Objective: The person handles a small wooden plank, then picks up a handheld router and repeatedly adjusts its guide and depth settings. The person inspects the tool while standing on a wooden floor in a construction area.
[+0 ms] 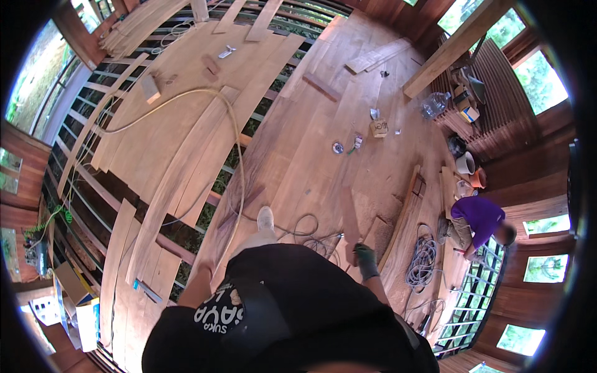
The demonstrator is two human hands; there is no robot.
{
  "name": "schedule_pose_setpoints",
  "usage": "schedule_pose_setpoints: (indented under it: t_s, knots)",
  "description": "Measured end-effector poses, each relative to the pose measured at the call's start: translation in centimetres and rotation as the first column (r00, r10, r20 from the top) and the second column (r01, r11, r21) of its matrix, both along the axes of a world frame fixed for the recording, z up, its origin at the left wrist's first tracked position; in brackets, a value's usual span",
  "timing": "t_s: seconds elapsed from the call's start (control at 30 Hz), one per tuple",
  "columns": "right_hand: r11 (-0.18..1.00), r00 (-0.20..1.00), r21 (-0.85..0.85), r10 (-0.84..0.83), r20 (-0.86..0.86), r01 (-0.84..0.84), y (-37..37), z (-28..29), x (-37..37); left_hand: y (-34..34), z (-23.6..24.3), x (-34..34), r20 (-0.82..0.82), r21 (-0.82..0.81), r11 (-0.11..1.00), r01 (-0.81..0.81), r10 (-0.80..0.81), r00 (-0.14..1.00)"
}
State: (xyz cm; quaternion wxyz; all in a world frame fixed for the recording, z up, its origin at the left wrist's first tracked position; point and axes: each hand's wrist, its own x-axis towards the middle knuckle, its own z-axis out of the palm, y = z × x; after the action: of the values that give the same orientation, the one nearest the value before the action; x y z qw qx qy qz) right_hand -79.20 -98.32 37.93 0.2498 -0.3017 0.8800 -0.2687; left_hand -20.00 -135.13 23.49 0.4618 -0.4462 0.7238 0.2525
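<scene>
Gripping a plank (349,214) end in the gloved right hand (365,260), fingers wrapped to steer it; left hand (202,270) grip unclear.

One pale cream hose (231,118) curves across the loose planks on the left. One white shoe (265,218) shows near the middle. One green-gloved hand (366,260) holds one long dark wooden strip (350,217). One coil of grey cable (424,256) lies on the right, beside one crouching person in a purple shirt (477,219). Far right lie one clear plastic bottle (435,103), one small cardboard box (379,127) and one white bucket (465,163).
</scene>
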Motion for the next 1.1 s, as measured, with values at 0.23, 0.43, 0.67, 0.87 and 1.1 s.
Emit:
schedule_pose_setpoints:
  t_s: [0.23, 0.43, 0.67, 0.87, 1.1]
  knots:
    - [0.876, 0.863, 0.477, -0.293, 0.412, 0.07, -4.3, -4.9, -1.9, -36.8, 14.3, -28.5, -0.752, -0.087, 0.687, -0.722, 0.43, 0.5]
    - [0.774, 0.772, 0.63, -0.435, 0.463, 0.058, -9.4, -8.6, -8.3, -47.4, 17.2, -51.6, -0.854, -0.004, 0.781, -0.625, 0.322, 0.409]
    - [0.864, 0.895, 0.499, -0.171, 0.413, -0.065, -21.7, -6.3, -29.5, -49.0, 6.0, -63.3, -0.505, 0.004, 0.787, -0.617, 0.534, 0.678]
    - [0.737, 0.875, 0.535, 0.484, 0.01, -0.414, -36.7, -4.9, -53.0, -53.9, 5.2, -67.4, -0.255, 0.118, 0.579, -0.807, 0.803, 0.539]
    - [0.839, 0.89, 0.524, 0.342, -0.302, -0.144, -58.4, -5.3, -74.0, -70.0, 5.6, -80.4, -0.166, 0.228, 0.674, -0.703, 0.738, 0.654]
